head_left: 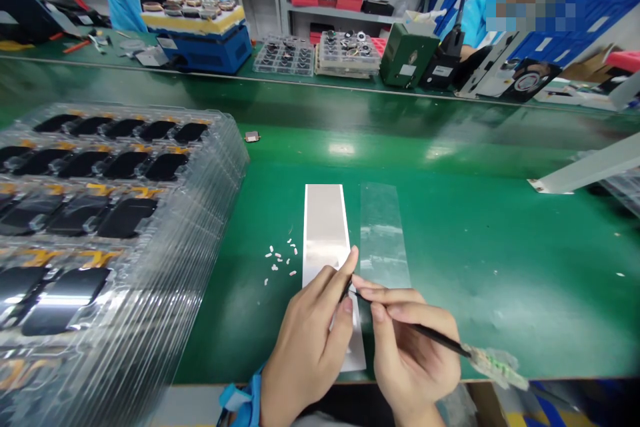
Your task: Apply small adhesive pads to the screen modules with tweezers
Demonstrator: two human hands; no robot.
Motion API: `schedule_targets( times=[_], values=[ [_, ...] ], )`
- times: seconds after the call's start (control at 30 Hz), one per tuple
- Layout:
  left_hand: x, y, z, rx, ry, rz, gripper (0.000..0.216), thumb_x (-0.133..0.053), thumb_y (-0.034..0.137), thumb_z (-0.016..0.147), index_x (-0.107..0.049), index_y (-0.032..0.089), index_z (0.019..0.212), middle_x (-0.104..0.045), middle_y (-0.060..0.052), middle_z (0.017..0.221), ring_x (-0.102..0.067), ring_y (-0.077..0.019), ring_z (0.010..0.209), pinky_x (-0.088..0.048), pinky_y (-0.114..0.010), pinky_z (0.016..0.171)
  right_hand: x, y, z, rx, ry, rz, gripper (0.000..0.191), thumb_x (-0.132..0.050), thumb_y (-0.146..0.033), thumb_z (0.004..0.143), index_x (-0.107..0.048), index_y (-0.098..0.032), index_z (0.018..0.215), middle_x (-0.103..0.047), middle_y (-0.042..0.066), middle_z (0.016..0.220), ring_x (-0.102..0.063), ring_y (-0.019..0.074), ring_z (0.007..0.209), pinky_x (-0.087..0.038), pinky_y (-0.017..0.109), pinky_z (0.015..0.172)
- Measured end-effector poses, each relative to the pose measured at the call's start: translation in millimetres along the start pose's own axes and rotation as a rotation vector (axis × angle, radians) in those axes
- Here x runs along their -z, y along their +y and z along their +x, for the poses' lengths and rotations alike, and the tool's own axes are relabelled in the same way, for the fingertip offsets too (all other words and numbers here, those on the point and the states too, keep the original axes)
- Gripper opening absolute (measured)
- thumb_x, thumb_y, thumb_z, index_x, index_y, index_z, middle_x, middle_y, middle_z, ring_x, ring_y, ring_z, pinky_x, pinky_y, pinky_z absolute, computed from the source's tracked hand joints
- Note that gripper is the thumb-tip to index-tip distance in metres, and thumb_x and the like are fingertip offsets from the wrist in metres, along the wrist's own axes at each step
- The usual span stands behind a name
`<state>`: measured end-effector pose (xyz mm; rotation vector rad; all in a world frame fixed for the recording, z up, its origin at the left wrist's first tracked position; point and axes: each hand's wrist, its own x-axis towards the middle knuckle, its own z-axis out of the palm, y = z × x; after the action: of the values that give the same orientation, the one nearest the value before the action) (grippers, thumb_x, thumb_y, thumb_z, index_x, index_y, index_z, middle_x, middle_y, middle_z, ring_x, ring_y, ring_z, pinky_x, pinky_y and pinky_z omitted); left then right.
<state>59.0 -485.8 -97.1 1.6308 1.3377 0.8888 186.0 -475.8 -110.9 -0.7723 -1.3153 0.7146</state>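
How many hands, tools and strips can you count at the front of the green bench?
Hands: 2, left hand and right hand
Tools: 1, black pointed tool
Strips: 2, white-edged strip and clear film strip
Total: 5
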Motion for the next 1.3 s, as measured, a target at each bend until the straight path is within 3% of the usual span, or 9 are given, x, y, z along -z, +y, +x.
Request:
schedule_targets(
  times=[0.17, 0.5, 0.63, 0.77, 0.9, 1.0, 1.1, 1.17, 1.3],
  values=[
    [-1.3, -1.7, 0.1, -0.013, -0.001, 0.058, 0.052, -0.033, 0.024, 0.105, -0.028, 0.039, 0.155, -0.057, -0.001, 0.095, -0.059, -0.017, 0.083, -0.046, -0.028, 0.072, 0.2, -2.9, 2.8, -0.033, 0.046, 0.018, 0.027, -0.054, 0.005, 0.088, -0.057, -0.02, 0.101, -0.073, 0.005, 0.092, -0.075, 0.0201, 0.093, -0.068, 0.038, 0.079],
    [-2.6, -2.9, -1.0, -0.042, 0.018, 0.116, 0.062, -0.033, 0.015, 0.102, -0.019, 0.04, 0.156, -0.058, -0.001, 0.095, -0.059, -0.0159, 0.082, -0.045, -0.025, 0.069, 1.5, -0.5, -2.6, 0.0, -0.035, 0.041, 0.035, -0.056, 0.01, 0.084, -0.059, -0.018, 0.105, -0.073, 0.006, 0.096, -0.073, 0.0228, 0.101, -0.066, 0.042, 0.086],
    [-2.9, -3.2, -1.2, -0.031, 0.01, 0.114, 0.059, -0.034, 0.018, 0.103, -0.021, 0.039, 0.156, -0.06, -0.002, 0.096, -0.06, -0.0167, 0.083, -0.046, -0.026, 0.069, -1.0, -1.1, -2.6, 0.003, 0.013, 0.037, 0.036, -0.054, 0.01, 0.084, -0.059, -0.018, 0.104, -0.073, 0.006, 0.098, -0.073, 0.0211, 0.098, -0.067, 0.039, 0.084],
    [-0.8, 0.4, -2.2, -0.009, 0.023, 0.049, 0.053, -0.034, 0.023, 0.104, -0.028, 0.032, 0.156, -0.063, -0.004, 0.099, -0.062, -0.0182, 0.09, -0.05, -0.029, 0.081, 7.6, -3.0, 6.8, -0.024, 0.051, 0.034, 0.029, -0.055, 0.005, 0.087, -0.062, -0.018, 0.101, -0.073, 0.005, 0.096, -0.074, 0.0202, 0.095, -0.065, 0.039, 0.087],
    [3.3, 5.6, -3.0, 0.059, 0.024, -0.033, 0.05, -0.03, 0.027, 0.106, -0.028, 0.024, 0.156, -0.066, -0.002, 0.083, -0.067, -0.0183, 0.083, -0.052, -0.029, 0.079, 24.0, -8.3, 23.5, -0.088, 0.011, -0.059, 0.022, -0.057, -0.002, 0.091, -0.069, -0.018, 0.1, -0.072, 0.008, 0.105, -0.072, 0.0221, 0.103, -0.064, 0.037, 0.089],
    [6.4, 7.6, -3.2, 0.019, 0.064, 0.012, 0.05, -0.031, 0.026, 0.106, -0.027, 0.023, 0.156, -0.071, -0.007, 0.103, -0.069, -0.0192, 0.094, -0.052, -0.031, 0.084, 26.0, -15.8, 28.5, -0.076, -0.116, -0.021, 0.02, -0.057, -0.004, 0.092, -0.067, -0.018, 0.101, -0.075, 0.007, 0.098, -0.074, 0.0225, 0.097, -0.065, 0.039, 0.086],
    [9.5, 8.5, -4.1, -0.07, 0.104, 0.085, 0.051, -0.034, 0.023, 0.105, -0.027, 0.024, 0.155, -0.062, -0.011, 0.135, -0.064, -0.0199, 0.116, -0.05, -0.03, 0.094, 18.9, -22.0, 24.5, 0.01, -0.16, 0.018, 0.02, -0.056, -0.004, 0.092, -0.066, -0.017, 0.103, -0.076, 0.008, 0.096, -0.075, 0.0245, 0.097, -0.065, 0.043, 0.086],
    [11.5, 9.4, -4.9, -0.108, 0.103, 0.115, 0.051, -0.036, 0.022, 0.104, -0.029, 0.024, 0.155, -0.06, -0.01, 0.137, -0.062, -0.0192, 0.119, -0.049, -0.029, 0.098, 13.5, -23.8, 20.3, 0.053, -0.155, 0.019, 0.022, -0.055, -0.004, 0.092, -0.066, -0.018, 0.106, -0.076, 0.009, 0.097, -0.074, 0.0254, 0.099, -0.065, 0.044, 0.086],
    [14.2, 12.4, -6.0, -0.14, 0.091, 0.141, 0.049, -0.035, 0.019, 0.103, -0.037, 0.023, 0.151, -0.067, -0.008, 0.12, -0.066, -0.0182, 0.103, -0.052, -0.029, 0.09, 7.8, -24.4, 15.0, 0.076, -0.14, 0.01, 0.024, -0.057, -0.002, 0.091, -0.066, -0.018, 0.106, -0.077, 0.009, 0.098, -0.074, 0.0269, 0.101, -0.065, 0.045, 0.086]
  ],
)
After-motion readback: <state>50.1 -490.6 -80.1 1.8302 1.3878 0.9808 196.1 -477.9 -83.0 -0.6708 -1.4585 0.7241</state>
